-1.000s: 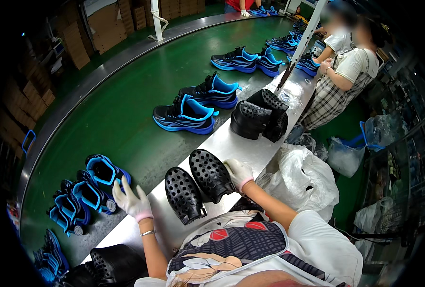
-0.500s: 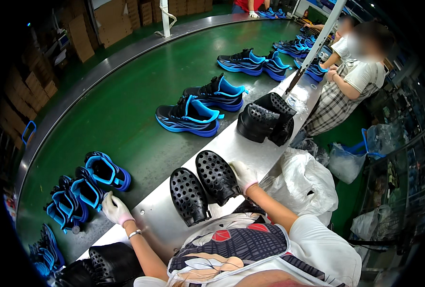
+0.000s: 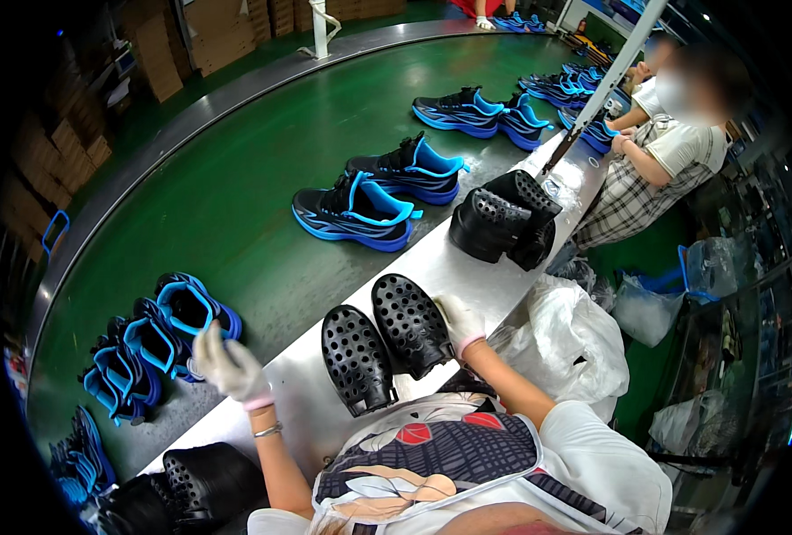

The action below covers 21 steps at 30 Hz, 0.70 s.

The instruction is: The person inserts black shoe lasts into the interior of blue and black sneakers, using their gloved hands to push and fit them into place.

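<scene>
My left hand (image 3: 233, 366), in a white glove, is raised beside the nearest blue-and-black sneaker (image 3: 226, 323) of the left group, fingers stretched and slightly apart, holding nothing. My right hand (image 3: 461, 323), also gloved, rests against the outer side of a black perforated plastic shoe form (image 3: 410, 323). Its fingers look straight, though their tips are partly hidden behind the form. A matching black form (image 3: 357, 358) stands just left of it on the metal ledge (image 3: 293, 379) in front of me.
Sneakers (image 3: 354, 211) stand in pairs on the green belt (image 3: 262, 160). More black forms (image 3: 494, 218) sit farther right, others (image 3: 213, 481) at lower left. A white post (image 3: 605, 85) rises by a co-worker (image 3: 663, 147). White plastic bags (image 3: 565, 343) lie right of me.
My left hand has come off the sneaker heel, lifting up and to the right, its fingers straightening. My right hand stays beside the black shoe form.
</scene>
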Each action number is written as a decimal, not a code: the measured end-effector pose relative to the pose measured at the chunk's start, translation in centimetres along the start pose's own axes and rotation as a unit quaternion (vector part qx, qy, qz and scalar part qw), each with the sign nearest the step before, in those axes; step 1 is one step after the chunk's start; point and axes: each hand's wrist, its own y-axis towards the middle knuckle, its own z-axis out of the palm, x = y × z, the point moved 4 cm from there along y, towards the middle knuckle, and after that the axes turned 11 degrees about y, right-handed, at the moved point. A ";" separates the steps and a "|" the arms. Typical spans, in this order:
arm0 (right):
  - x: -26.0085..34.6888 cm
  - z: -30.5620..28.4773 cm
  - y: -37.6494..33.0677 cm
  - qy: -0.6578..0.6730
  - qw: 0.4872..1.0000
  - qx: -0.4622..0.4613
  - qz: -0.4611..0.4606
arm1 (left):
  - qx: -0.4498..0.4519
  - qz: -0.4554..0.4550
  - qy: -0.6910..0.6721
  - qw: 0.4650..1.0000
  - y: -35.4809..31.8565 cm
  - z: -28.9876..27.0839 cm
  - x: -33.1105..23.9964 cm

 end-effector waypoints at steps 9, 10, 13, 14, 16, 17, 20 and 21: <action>0.5 0.1 0.1 0.011 0.999 -0.016 -0.044 | 0.252 -0.055 -0.104 0.960 -7.7 4.9 -1.2; 0.4 0.1 0.1 0.010 0.999 -0.014 -0.038 | 0.257 -0.060 -0.103 0.959 -8.0 5.1 -0.9; 0.1 0.1 0.1 -0.002 0.999 -0.017 -0.030 | 0.273 -0.132 -0.140 0.942 -8.6 5.9 -0.2; 0.1 0.1 0.1 -0.007 0.999 -0.019 -0.028 | 0.274 -0.116 -0.127 0.946 -8.5 5.9 -0.3; 0.2 0.1 0.2 -0.009 1.000 -0.017 -0.022 | 0.277 -0.084 -0.101 0.952 -8.1 5.9 -0.7; 0.2 0.1 0.2 -0.010 1.000 -0.016 -0.019 | 0.275 -0.081 -0.100 0.953 -8.2 5.9 -0.7; 0.4 0.1 0.3 -0.015 0.999 -0.015 -0.025 | 0.273 -0.075 -0.095 0.954 -8.3 5.9 -0.7; 0.3 0.1 0.3 -0.009 0.999 -0.018 -0.028 | 0.275 -0.075 -0.094 0.954 -8.2 5.9 -0.7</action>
